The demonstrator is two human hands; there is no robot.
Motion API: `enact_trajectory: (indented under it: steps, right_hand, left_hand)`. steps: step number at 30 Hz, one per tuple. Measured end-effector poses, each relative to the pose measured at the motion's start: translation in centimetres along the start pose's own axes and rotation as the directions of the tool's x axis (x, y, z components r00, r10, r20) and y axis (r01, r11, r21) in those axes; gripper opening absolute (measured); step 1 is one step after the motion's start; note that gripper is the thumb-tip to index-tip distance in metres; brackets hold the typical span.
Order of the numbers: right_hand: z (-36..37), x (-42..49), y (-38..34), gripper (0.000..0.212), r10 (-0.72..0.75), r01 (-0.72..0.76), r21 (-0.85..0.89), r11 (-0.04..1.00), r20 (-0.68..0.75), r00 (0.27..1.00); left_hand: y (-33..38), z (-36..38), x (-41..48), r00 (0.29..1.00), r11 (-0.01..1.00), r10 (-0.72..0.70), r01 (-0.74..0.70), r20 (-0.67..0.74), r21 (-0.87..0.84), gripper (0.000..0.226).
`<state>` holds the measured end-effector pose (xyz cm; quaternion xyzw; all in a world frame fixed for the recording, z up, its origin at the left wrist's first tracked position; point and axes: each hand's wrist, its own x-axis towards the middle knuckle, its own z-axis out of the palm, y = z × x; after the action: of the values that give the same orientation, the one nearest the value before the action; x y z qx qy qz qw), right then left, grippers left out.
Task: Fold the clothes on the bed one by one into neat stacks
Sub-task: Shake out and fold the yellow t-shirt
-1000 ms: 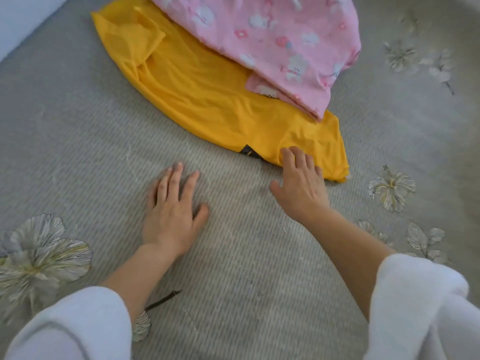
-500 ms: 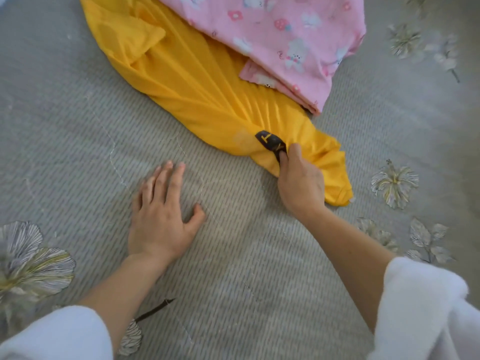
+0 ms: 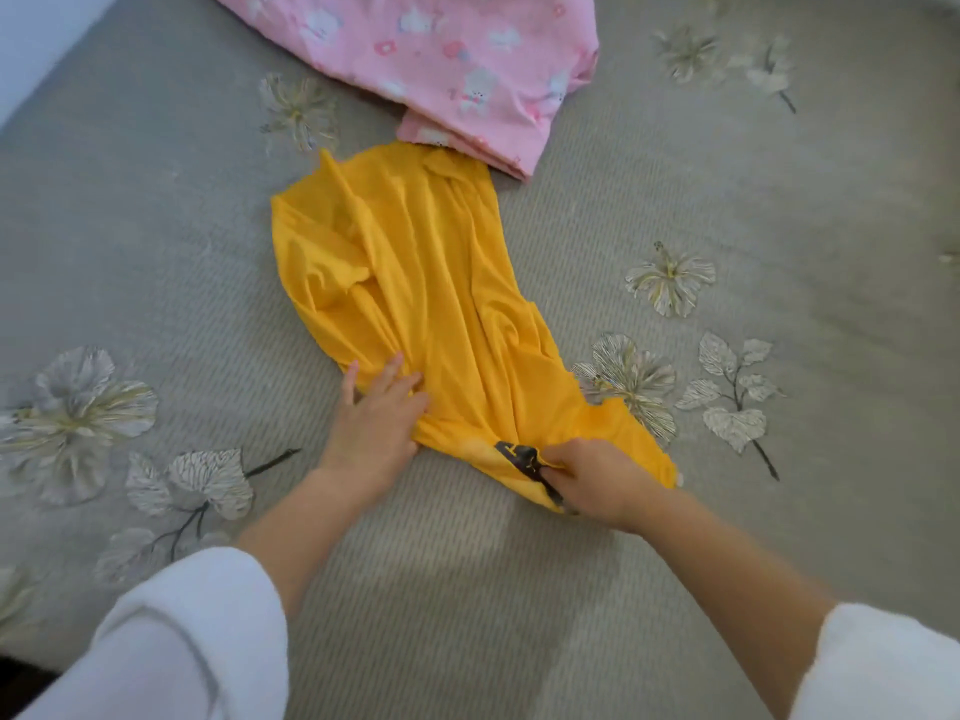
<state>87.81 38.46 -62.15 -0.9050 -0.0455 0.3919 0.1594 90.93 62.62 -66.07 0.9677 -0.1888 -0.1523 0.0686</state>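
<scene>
- A bed (image 3: 156,226) fills the view, covered in ribbed grey fabric printed with pale flowers (image 3: 670,278) and leaves. A strip of light wall (image 3: 31,33) shows at the far left corner.
- The yellow garment (image 3: 431,283) lies in the middle of the bed, drawn out into a long, creased shape. It runs from the far centre down toward the person and slants to the right at its near end.
- Its left side is folded over on itself, and long wrinkles run along its length.
- A black patch (image 3: 519,454) with yellow marks sits at the near end; the marks are too small to read.
- The right hand (image 3: 592,480) is clenched on the yellow garment's near edge, fingers curled round a bunch of cloth right at the black patch.
- The left hand (image 3: 376,418) is released, its fingers straight and spread. It lies flat on the garment's left edge, just to the left of the right hand, with cloth gathered against its thumb side.
- The garment's far end meets the near edge of a pink cloth (image 3: 447,59) with small animal and flower prints. The pink cloth lies at the far side of the bed and is cut off by the top of the view. Whether the yellow runs under the pink cannot be told.
- Both forearms are bare, with a white left sleeve (image 3: 182,641) and a white right sleeve (image 3: 883,667) pushed up at the bottom corners.
</scene>
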Motion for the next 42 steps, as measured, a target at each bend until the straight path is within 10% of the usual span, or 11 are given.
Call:
enact_trajectory:
  steps: [3, 8, 13, 19, 26, 31, 34, 36, 40, 42]
  right_hand:
    - [1.6, -5.1, 5.1, 0.028, 0.041, -0.037, -0.083, 0.996, 0.049, 0.998]
    - [3.9, -13.5, 13.0, 0.024, 0.209, -0.225, 0.048, 0.973, 0.219, 0.953]
    - [3.7, -18.8, 15.8, 0.038, 0.237, -0.276, 0.469, 0.839, 0.142, 0.961]
    - [-5.2, -22.3, 11.3, 0.032, 0.203, -0.045, 0.946, 0.32, -0.023, 0.979]
    - [-17.1, -31.9, 5.3, 0.014, -0.089, 0.145, 0.673, 0.726, -0.118, 0.989]
    - [-21.9, -36.0, 2.0, 0.014, 0.027, 0.297, 0.868, 0.398, -0.334, 0.942]
    - [-23.8, -37.3, 0.7, 0.023, 0.119, 0.352, 0.903, 0.247, -0.389, 0.914]
    - [-24.5, -37.9, -0.2, 0.02, 0.167, 0.379, 0.909, 0.174, -0.406, 0.898]
    - [-25.7, -39.0, -1.2, 0.015, 0.177, 0.416, 0.906, 0.074, -0.422, 0.889]
    - [-26.4, -40.0, -0.7, 0.007, 0.218, 0.439, 0.896, 0.061, -0.442, 0.87]
  left_hand:
    - [5.3, 0.8, -4.0, 0.966, 0.97, 0.243, -0.241, -0.084, 0.029, 0.052]
    - [14.0, 4.3, -10.4, 0.885, 0.958, 0.22, -0.118, 0.411, -0.261, 0.028]
    - [17.4, 0.6, -11.0, 0.933, 0.773, 0.183, 0.059, 0.311, -0.632, 0.027]
    - [17.1, -13.8, -6.8, 0.999, 0.687, 0.018, -0.047, -0.048, -0.726, 0.032]
    - [19.8, -28.0, -7.6, 0.921, 0.667, -0.195, -0.128, -0.338, -0.734, 0.026]
    - [23.1, -30.5, -10.6, 0.861, 0.743, -0.243, -0.131, -0.447, -0.656, 0.03]
    - [24.6, -30.5, -12.8, 0.995, 0.428, 0.093, -0.081, -0.045, -0.9, 0.055]
    - [26.0, -30.1, -13.5, 0.949, 0.426, 0.303, -0.057, 0.083, -0.903, 0.069]
    - [28.2, -30.9, -12.3, 0.96, 0.531, 0.22, -0.265, -0.171, -0.805, 0.029]
    - [28.3, -33.4, -11.6, 0.963, 0.415, 0.132, -0.27, -0.236, -0.869, 0.024]
